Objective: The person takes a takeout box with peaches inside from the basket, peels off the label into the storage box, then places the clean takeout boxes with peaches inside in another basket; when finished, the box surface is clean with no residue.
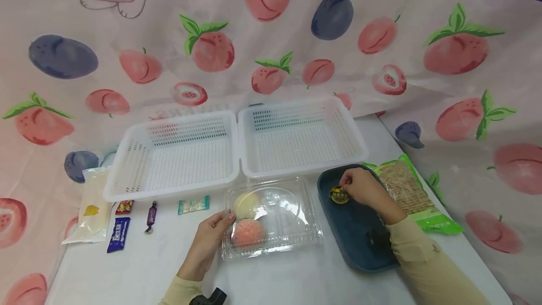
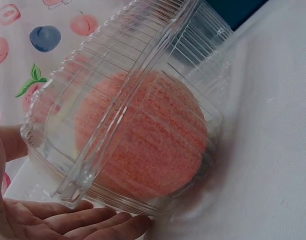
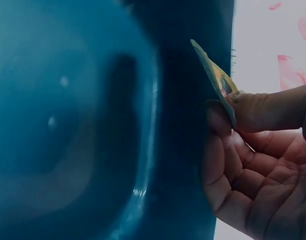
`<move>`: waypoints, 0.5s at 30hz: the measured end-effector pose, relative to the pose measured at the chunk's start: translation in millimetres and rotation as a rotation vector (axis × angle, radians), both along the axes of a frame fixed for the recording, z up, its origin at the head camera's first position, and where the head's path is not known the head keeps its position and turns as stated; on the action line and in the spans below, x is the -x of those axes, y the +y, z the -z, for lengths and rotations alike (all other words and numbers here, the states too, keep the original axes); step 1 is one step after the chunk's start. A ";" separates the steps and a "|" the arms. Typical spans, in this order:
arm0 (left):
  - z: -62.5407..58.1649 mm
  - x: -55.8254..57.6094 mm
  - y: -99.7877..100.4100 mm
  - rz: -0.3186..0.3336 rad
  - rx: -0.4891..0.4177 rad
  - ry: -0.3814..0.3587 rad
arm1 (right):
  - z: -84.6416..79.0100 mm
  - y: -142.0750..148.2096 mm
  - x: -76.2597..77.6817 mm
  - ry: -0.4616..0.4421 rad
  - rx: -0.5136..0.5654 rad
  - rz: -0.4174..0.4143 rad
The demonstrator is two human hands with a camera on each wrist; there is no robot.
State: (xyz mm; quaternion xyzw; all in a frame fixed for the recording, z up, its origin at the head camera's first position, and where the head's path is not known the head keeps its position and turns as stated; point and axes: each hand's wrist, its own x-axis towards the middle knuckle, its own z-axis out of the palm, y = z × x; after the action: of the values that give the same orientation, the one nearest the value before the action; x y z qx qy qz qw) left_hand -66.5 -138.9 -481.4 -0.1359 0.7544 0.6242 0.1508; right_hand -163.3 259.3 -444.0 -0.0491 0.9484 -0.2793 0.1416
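Observation:
My left hand [image 1: 211, 236] holds the left edge of a clear plastic clamshell box [image 1: 292, 222], its thumb at the rim and its fingers stretched along the side. The lid is down over a red round fruit [image 2: 142, 135], which looks like an apple, and a pale yellow round one [image 1: 247, 205]. Over the dark blue tray [image 1: 353, 246], my right hand [image 1: 366, 192] pinches a thin round black-and-gold label [image 1: 339, 195] between thumb and finger. In the right wrist view the label [image 3: 216, 82] stands edge-on at the tray's rim.
Two white perforated baskets [image 1: 237, 142] stand side by side at the back. On the left lie a clear bag [image 1: 94, 206], a blue wrapped bar [image 1: 118, 234], a red packet [image 1: 124, 207], a purple candy [image 1: 151, 218] and a teal-white one [image 1: 193, 205]. A green food bag [image 1: 444, 222] lies right of the tray.

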 end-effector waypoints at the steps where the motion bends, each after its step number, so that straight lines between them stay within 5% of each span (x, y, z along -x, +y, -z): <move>1: -0.6 0.0 -0.3 0.001 -0.001 0.000 | 0.9 0.1 1.8 -0.008 -0.013 -0.021; 8: -2.7 1.6 -1.1 0.000 -0.005 -0.007 | 15.5 -3.5 10.3 -0.056 -0.122 -0.140; 15: 1.2 0.1 -2.0 -0.001 -0.019 -0.009 | 28.9 -13.2 11.0 -0.095 -0.249 -0.146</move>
State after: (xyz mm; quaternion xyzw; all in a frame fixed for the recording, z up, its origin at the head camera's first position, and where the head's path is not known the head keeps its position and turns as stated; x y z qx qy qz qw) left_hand -66.7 -140.9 -482.5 -0.1374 0.7478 0.6307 0.1552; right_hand -174.2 246.1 -472.9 -0.0868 0.9618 -0.1507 0.2112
